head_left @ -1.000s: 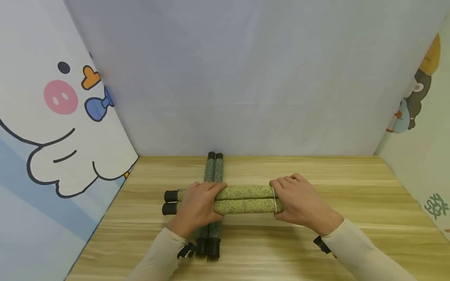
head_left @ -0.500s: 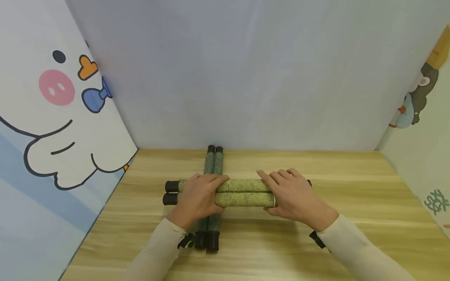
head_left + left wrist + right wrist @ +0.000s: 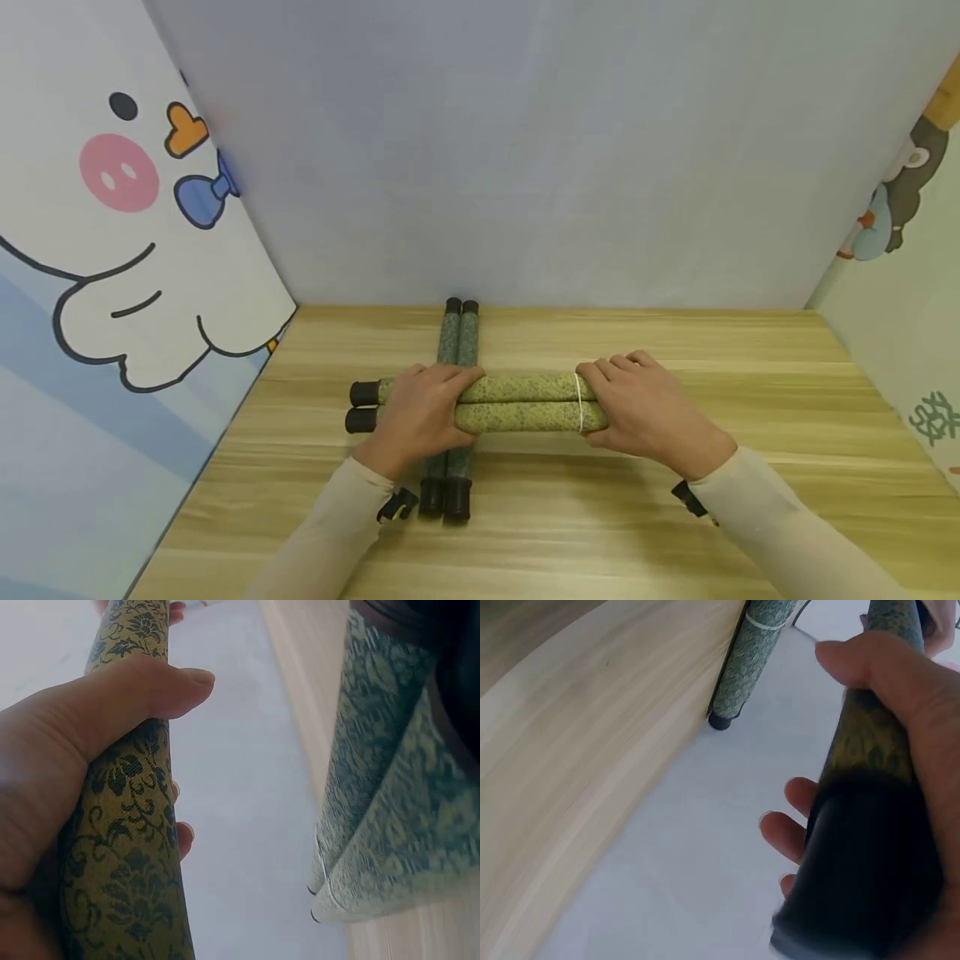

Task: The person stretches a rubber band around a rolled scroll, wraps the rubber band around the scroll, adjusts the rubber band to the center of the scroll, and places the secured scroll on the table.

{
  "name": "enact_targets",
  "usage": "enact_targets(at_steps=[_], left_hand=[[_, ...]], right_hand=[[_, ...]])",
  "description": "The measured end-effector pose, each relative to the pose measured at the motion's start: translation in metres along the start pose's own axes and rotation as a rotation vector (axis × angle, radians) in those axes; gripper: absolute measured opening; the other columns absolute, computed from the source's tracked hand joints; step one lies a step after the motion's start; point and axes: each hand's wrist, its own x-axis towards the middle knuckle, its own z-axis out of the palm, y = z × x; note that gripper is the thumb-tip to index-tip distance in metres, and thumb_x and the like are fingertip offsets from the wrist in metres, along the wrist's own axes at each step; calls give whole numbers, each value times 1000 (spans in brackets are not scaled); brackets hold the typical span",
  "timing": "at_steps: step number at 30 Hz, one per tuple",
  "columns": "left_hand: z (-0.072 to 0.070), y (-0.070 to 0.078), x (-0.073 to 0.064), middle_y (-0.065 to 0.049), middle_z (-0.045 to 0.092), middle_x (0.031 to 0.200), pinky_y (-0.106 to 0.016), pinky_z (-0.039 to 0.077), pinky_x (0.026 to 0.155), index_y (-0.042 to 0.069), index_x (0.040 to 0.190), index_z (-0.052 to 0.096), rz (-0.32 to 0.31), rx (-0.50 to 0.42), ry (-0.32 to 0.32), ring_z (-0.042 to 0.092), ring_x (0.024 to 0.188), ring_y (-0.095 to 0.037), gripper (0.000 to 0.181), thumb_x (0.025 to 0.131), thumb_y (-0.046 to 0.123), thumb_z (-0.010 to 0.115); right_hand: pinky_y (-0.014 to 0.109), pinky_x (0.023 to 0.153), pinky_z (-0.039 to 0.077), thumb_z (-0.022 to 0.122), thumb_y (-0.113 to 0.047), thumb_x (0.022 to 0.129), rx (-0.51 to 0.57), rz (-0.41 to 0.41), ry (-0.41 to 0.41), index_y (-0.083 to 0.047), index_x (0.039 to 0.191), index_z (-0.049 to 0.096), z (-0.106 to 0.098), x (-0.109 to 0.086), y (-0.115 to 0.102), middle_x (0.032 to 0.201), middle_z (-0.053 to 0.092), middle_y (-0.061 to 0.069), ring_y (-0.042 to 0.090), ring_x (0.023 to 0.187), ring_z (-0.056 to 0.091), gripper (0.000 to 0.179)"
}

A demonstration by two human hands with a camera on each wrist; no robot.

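Note:
In the head view, a yellow patterned scroll (image 3: 525,416), rolled into two parallel rolls with black end knobs, is held level above the table. It crosses over a green scroll (image 3: 459,342), which lies lengthwise on the table, also as two rolls with black ends. My left hand (image 3: 420,412) grips the yellow scroll left of its middle, the thumb curled round it in the left wrist view. My right hand (image 3: 648,408) grips its right end, hiding the knobs in the head view; a black knob (image 3: 862,862) shows in the right wrist view. A thin white band (image 3: 579,402) circles the rolls beside that hand.
The wood-grain table (image 3: 750,375) meets a pale grey backdrop (image 3: 540,167) behind. Panels with cartoon prints stand on the left (image 3: 120,250) and the right. A white band (image 3: 765,621) also circles the green scroll.
Half a second ago my right hand sat further left, its index finger lifted, a black knob showing past it. Now it has slid right to the scroll's end, uncovering the white band.

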Motion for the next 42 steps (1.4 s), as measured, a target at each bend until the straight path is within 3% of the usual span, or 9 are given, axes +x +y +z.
enact_targets(at_steps=[4, 8, 14, 20, 22, 26, 32, 42], left_hand=[[1, 4, 0, -5, 71, 121, -50, 52, 93, 15, 138, 64, 2, 3, 15, 67, 107, -26, 91, 58, 39, 100], [1, 8, 1, -4, 71, 119, -49, 53, 90, 15, 136, 65, 10, 8, 47, 68, 104, -25, 90, 56, 38, 101], [2, 11, 7, -3, 71, 118, -49, 53, 86, 16, 135, 66, 36, -1, 61, 68, 99, -24, 88, 57, 39, 100], [-1, 5, 2, -3, 70, 123, -49, 52, 92, 17, 137, 65, 11, 4, 21, 67, 108, -24, 88, 59, 40, 99], [0, 4, 0, -3, 70, 123, -48, 52, 92, 17, 137, 64, 5, 3, 22, 67, 109, -24, 90, 58, 40, 99], [0, 5, -2, -3, 70, 123, -47, 52, 90, 17, 138, 64, 7, 8, 22, 66, 109, -24, 91, 58, 41, 99], [4, 12, 1, -3, 71, 120, -48, 53, 87, 16, 136, 65, 16, 9, 46, 68, 102, -24, 91, 56, 40, 101], [7, 18, 5, -1, 71, 120, -48, 53, 87, 18, 134, 66, 38, -3, 59, 68, 103, -22, 89, 55, 40, 101]], right_hand=[[46, 92, 48, 90, -54, 64, -4, -21, 10, -7, 111, 59, -2, 4, -6, 88, 63, -1, 23, 89, 65, 73], [45, 92, 48, 90, -53, 64, -9, -32, 13, -7, 115, 60, -4, 10, -13, 92, 65, 0, 22, 90, 66, 75], [46, 91, 49, 86, -60, 69, -49, -58, 23, -6, 134, 58, -6, 15, -18, 108, 68, 6, 25, 98, 66, 88], [51, 96, 46, 80, -69, 71, -3, 4, -14, -10, 156, 40, -6, 5, -10, 125, 64, 9, 30, 109, 63, 111], [51, 96, 46, 81, -68, 71, 0, 20, -19, -9, 152, 45, -5, 1, -7, 121, 66, 8, 30, 108, 64, 106], [49, 93, 46, 82, -64, 72, -15, 11, -4, -8, 130, 59, -4, -2, -6, 105, 68, 4, 27, 100, 66, 84], [46, 91, 48, 89, -56, 63, -12, -11, 38, -8, 111, 60, -4, 2, -10, 88, 63, -1, 23, 86, 65, 73], [47, 91, 49, 84, -64, 69, -19, -41, -2, -7, 135, 58, -3, 12, -22, 107, 68, 5, 24, 97, 67, 91]])
